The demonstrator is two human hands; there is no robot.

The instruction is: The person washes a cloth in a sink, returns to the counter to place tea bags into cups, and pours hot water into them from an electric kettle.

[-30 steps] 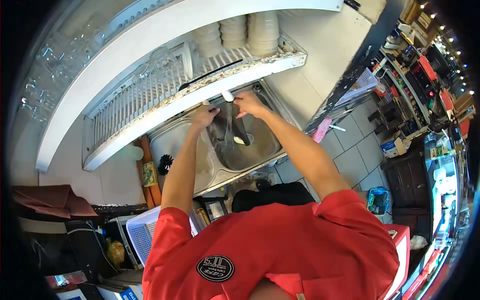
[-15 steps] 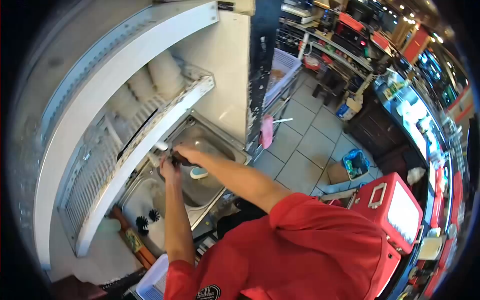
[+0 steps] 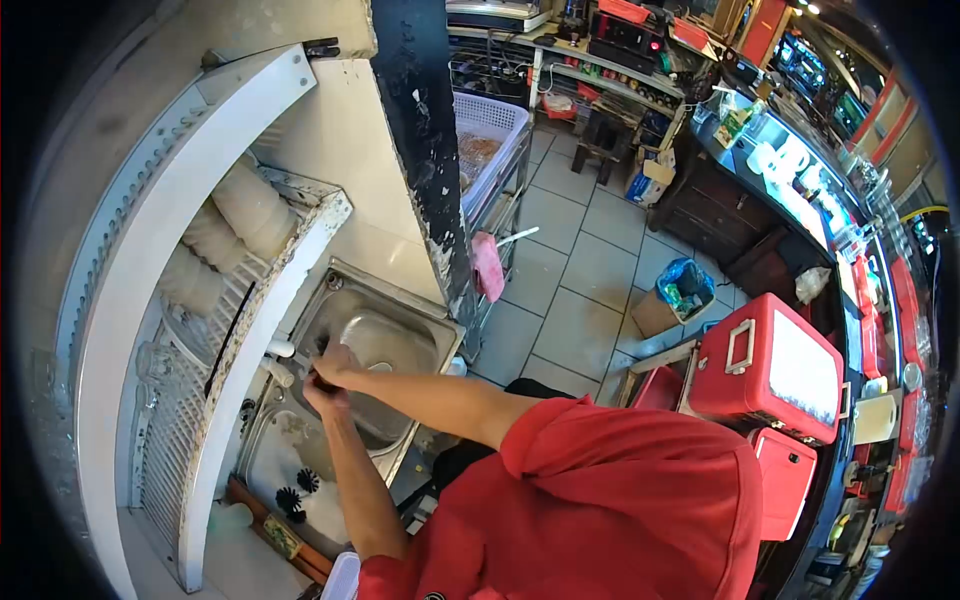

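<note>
Both my hands are together over the steel sink basin (image 3: 402,325), close to the white tap (image 3: 279,348). My left hand (image 3: 326,401) is closed around a small dark object (image 3: 320,382) that shows between the hands; I cannot tell what it is. Just above it, the closed fingers of my right hand (image 3: 337,364) press against the same dark object. In the neighbouring soapy basin (image 3: 262,450), two black bristle brushes (image 3: 290,498) stand near the left forearm.
A white slatted rack (image 3: 255,320) with stacked pale cups (image 3: 250,208) overhangs the sink. A dark post (image 3: 420,130) rises at the sink's far end. Behind my right side are a red cooler box (image 3: 740,370) and a lined bin (image 3: 680,298) on the tiled floor.
The view has swung, so the sink and rack appear farther left. My hands remain together and sit slightly lower relative to the tap. The white-and-teal brush in the basin no longer shows.
</note>
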